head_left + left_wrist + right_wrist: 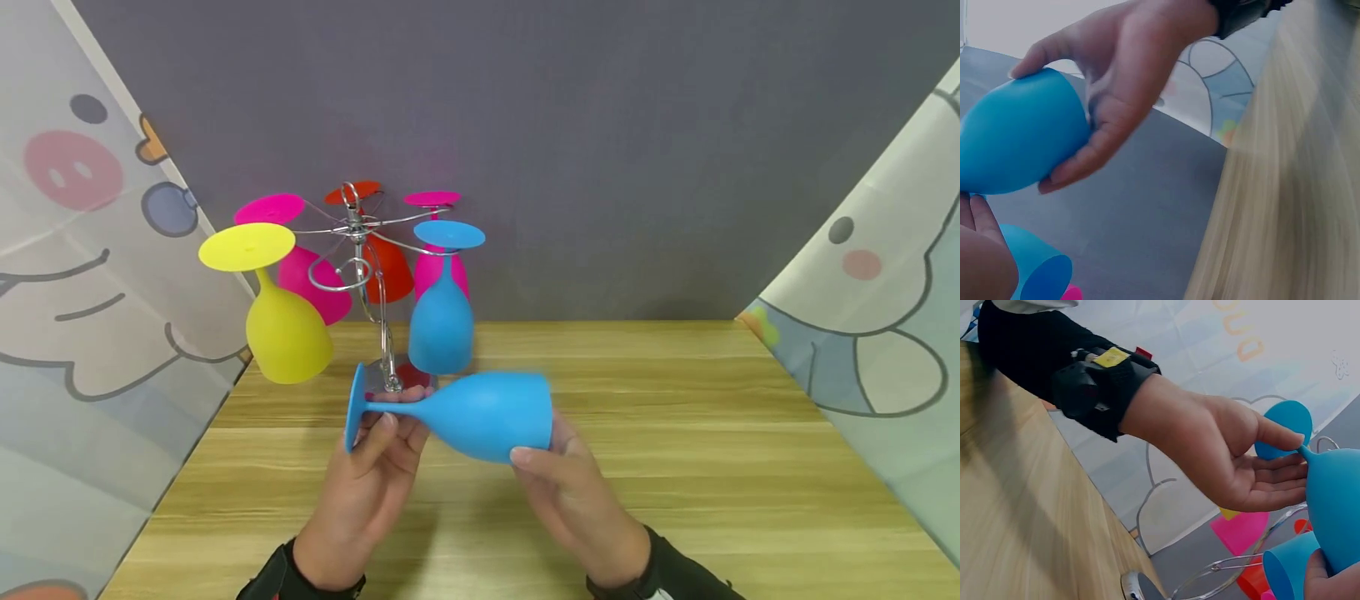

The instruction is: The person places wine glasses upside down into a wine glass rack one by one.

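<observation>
A blue plastic goblet (pixel 487 417) lies sideways in the air between both hands, its foot to the left and its bowl to the right. My left hand (pixel 371 492) pinches the thin stem between thumb and fingers, palm turned up, as the right wrist view also shows. Around the rim end of the bowl, my right hand (pixel 573 492) grips with the thumb on the near side; the left wrist view shows its fingers spread about the bowl (pixel 1022 131). Just behind stands a metal goblet rack (pixel 356 225), where another blue goblet (pixel 442 325) hangs upside down.
A yellow goblet (pixel 288 333), a red goblet (pixel 390 267) and two pink ones hang upside down from the rack's arms. One wire loop (pixel 340 273) at the front holds no goblet. The wooden table (pixel 675 433) meets a grey backdrop, with cartoon-print sheets at both sides.
</observation>
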`<state>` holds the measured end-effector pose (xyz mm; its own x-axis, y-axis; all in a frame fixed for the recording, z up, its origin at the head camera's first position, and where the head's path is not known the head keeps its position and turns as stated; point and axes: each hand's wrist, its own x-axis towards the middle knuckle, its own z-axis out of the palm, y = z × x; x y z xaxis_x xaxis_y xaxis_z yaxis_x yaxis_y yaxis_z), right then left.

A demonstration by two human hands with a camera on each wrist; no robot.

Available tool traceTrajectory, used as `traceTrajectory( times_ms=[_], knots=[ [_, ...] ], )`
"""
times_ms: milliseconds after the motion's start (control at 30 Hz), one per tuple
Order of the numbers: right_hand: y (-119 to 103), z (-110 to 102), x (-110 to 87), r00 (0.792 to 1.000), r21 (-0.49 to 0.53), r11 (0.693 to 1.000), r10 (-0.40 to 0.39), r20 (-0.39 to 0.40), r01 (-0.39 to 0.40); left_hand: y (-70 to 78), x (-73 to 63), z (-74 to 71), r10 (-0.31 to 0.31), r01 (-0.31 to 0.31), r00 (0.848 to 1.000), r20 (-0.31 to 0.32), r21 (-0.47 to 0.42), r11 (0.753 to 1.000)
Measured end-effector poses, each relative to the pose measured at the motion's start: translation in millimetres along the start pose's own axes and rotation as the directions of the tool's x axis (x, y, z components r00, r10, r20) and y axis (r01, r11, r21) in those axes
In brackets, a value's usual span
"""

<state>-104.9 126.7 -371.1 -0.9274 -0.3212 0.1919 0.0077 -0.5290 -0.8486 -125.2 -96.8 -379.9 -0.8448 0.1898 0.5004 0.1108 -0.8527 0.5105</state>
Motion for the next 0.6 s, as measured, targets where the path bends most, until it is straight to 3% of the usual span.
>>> traceTrajectory(
  times_ms=[200,600],
  knots=[
    [3.1,2.2,-0.4,0.999,-0.036,0.999,0.03,0.024,-0.03,5.0,1.7,0.4,0.016,-0.013,0.999,0.036,-0.062,0.998],
    [4.6,-0.1,-0.5,0.999,-0.065,0.997,0.045,0.026,-0.044,5.4,0.7,0.7,-0.007,0.007,1.0,-0.017,-0.025,1.0]
  ],
)
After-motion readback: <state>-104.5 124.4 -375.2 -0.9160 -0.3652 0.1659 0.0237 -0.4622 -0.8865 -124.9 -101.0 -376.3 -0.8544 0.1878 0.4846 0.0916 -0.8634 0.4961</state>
